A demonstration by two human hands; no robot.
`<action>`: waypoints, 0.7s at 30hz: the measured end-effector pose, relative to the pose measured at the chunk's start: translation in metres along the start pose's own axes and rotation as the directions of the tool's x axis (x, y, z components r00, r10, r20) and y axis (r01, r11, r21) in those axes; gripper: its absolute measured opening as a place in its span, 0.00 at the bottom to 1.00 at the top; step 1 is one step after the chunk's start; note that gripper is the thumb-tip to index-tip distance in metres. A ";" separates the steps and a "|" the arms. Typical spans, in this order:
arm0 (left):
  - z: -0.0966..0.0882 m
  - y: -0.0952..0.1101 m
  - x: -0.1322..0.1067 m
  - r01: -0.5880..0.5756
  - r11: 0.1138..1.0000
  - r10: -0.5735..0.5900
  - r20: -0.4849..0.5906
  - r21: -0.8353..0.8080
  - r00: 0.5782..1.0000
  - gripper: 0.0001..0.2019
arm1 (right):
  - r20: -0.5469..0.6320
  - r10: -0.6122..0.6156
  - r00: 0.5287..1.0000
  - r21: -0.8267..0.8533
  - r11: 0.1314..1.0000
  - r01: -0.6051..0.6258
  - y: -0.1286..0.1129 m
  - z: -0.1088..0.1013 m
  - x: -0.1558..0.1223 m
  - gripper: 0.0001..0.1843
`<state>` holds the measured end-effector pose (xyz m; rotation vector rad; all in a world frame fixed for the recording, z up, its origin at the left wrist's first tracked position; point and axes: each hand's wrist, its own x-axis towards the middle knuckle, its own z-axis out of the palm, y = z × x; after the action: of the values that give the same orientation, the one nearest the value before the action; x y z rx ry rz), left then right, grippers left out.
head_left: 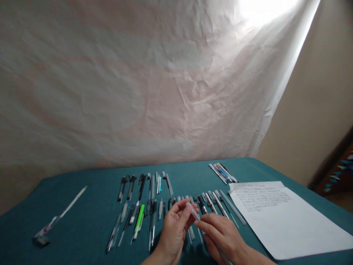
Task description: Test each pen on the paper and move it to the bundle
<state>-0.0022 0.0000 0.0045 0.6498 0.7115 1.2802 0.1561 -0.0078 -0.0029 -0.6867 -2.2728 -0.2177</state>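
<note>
Between my two hands is a clear, whitish pen barrel [193, 212], slanting down to the right. My left hand [174, 229] pinches its upper end between thumb and fingers. The fingers of my right hand [224, 233] close round its lower part, and a pale end shows below that palm. Whether the barrel has a refill or cap in it I cannot make out. Beneath and behind the hands lie several pens, partly covered by them. Just beyond my right hand are a black pen [202, 204] and a white pen [220, 204].
Several pens with caps and refills lie in two rows on the green cloth [91, 221], among them a bright green pen [139, 222]. A handwritten paper [298, 224] is at right, a bundle of pens [223, 173] behind it. One pen [59, 218] lies far left.
</note>
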 end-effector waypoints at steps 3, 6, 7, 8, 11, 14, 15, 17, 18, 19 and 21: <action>0.000 -0.001 0.000 0.003 1.000 -0.003 0.025 -0.011 1.000 0.19 | 0.009 0.010 1.000 0.023 1.000 -0.010 0.004 0.007 -0.003 0.19; 0.001 -0.002 0.000 0.004 1.000 -0.003 0.035 -0.024 0.999 0.18 | -0.003 0.006 1.000 0.049 0.999 -0.006 0.006 0.009 -0.003 0.21; 0.001 -0.002 0.000 0.005 1.000 -0.004 0.036 -0.028 0.999 0.18 | -0.007 0.004 1.000 0.058 0.998 -0.004 0.006 0.009 -0.004 0.22; 0.001 -0.002 0.000 0.006 0.999 -0.004 0.037 -0.032 0.999 0.18 | -0.011 0.002 1.000 0.066 0.998 -0.002 0.005 0.009 -0.004 0.22; 0.001 -0.003 -0.002 0.009 0.999 -0.007 0.038 -0.035 0.999 0.20 | -0.017 0.004 1.000 0.086 0.996 -0.002 0.004 0.010 -0.005 0.23; 0.002 -0.003 -0.003 0.006 1.000 -0.005 0.036 -0.022 0.999 0.20 | -0.011 0.005 1.000 0.104 0.995 -0.004 0.004 0.011 -0.005 0.23; 0.002 -0.003 -0.003 0.006 1.000 -0.005 0.037 -0.015 0.999 0.20 | -0.006 0.002 1.000 0.110 0.994 -0.002 0.004 0.011 -0.005 0.23; 0.002 -0.003 -0.003 0.004 1.000 -0.004 0.040 0.000 0.999 0.20 | -0.003 -0.015 1.000 0.119 0.993 0.016 0.004 0.011 -0.005 0.23; 0.002 -0.002 -0.003 0.002 1.000 -0.003 0.043 0.006 0.999 0.20 | -0.002 -0.024 1.000 0.122 0.992 0.024 0.004 0.011 -0.005 0.23; 0.002 -0.002 -0.003 -0.001 1.000 0.001 0.046 0.010 0.999 0.19 | -0.005 -0.032 0.999 0.122 0.992 0.032 0.004 0.010 -0.004 0.23; 0.002 -0.002 -0.002 -0.009 1.000 0.008 0.050 0.010 0.999 0.19 | -0.012 -0.042 0.999 0.118 0.992 0.043 0.004 0.009 -0.002 0.23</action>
<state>0.0003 -0.0028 0.0043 0.6917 0.6750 1.2642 0.1543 -0.0025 -0.0110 -0.5748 -2.2728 -0.1046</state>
